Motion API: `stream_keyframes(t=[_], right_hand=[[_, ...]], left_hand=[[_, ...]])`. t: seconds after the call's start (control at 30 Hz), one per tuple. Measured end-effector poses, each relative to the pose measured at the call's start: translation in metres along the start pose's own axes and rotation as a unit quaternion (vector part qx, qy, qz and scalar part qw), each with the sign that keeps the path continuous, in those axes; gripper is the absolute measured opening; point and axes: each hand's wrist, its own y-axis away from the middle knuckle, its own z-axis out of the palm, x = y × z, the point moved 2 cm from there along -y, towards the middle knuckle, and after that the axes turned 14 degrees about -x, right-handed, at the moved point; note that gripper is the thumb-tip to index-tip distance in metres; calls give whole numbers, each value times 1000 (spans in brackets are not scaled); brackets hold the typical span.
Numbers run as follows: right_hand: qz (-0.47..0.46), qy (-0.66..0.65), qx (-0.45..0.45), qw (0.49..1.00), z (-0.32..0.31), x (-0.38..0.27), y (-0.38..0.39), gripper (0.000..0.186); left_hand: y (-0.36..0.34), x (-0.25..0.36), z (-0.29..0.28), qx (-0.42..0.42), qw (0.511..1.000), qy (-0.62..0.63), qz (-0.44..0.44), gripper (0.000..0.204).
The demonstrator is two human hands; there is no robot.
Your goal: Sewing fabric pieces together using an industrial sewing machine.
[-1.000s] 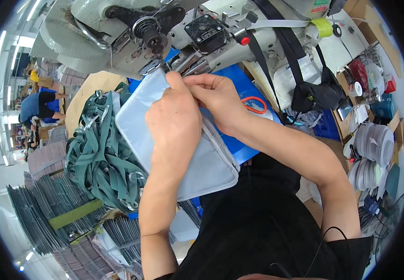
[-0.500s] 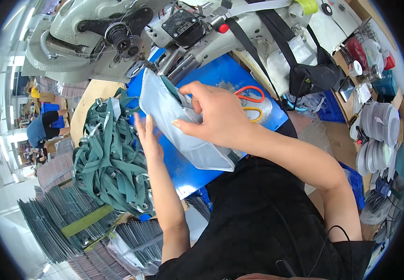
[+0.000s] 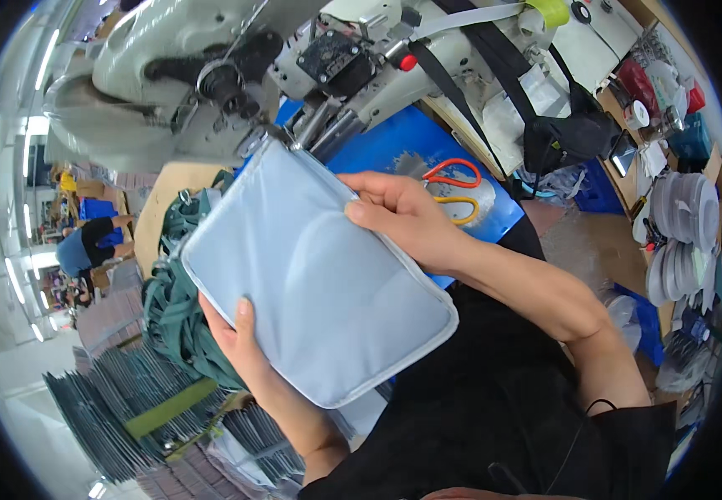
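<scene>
A pale grey-blue rectangular fabric pouch or panel [image 3: 319,283] with rounded corners and a piped edge lies flat across the middle, tilted. Its upper corner reaches the sewing machine's [image 3: 236,92] needle area. My left hand [image 3: 240,333] grips the lower left edge, thumb on top and fingers underneath. On the opposite long edge, my right hand [image 3: 398,212] pinches the fabric with the thumb above and the other fingers curled. Whether the corner is under the presser foot I cannot tell.
Behind the fabric is a blue work surface [image 3: 378,150] bearing scissors [image 3: 457,183] with red and yellow handles. Green straps [image 3: 173,312] heap at the left, above stacked dark panels [image 3: 119,400]. A black bag [image 3: 574,137] hangs at right, near white tape rolls [image 3: 684,208]. Another person [image 3: 86,246] bends far left.
The fabric, earlier folded and narrower, now lies spread and flat. My left hand has moved down and taken hold of its edge; my right hand has closed on the opposite edge.
</scene>
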Motion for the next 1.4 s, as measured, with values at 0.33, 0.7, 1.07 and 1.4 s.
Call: stream_keyframes(t=[0.33, 0.7, 1.07, 1.4], right_hand=[[-21, -7, 1, 1000, -13, 1, -37, 39], [-219, 180, 143, 948, -69, -73, -26, 26], [-13, 286, 67, 956, -12, -14, 30, 32], [1, -20, -17, 1000, -8, 7, 30, 45]], left_hand=[[-40, -2, 6, 4, 999, 54, -5, 73], [-22, -15, 8, -8, 987, 160, -15, 73], [16, -12, 27, 3, 981, 192, -5, 71], [15, -18, 27, 44, 995, 95, 0, 62]])
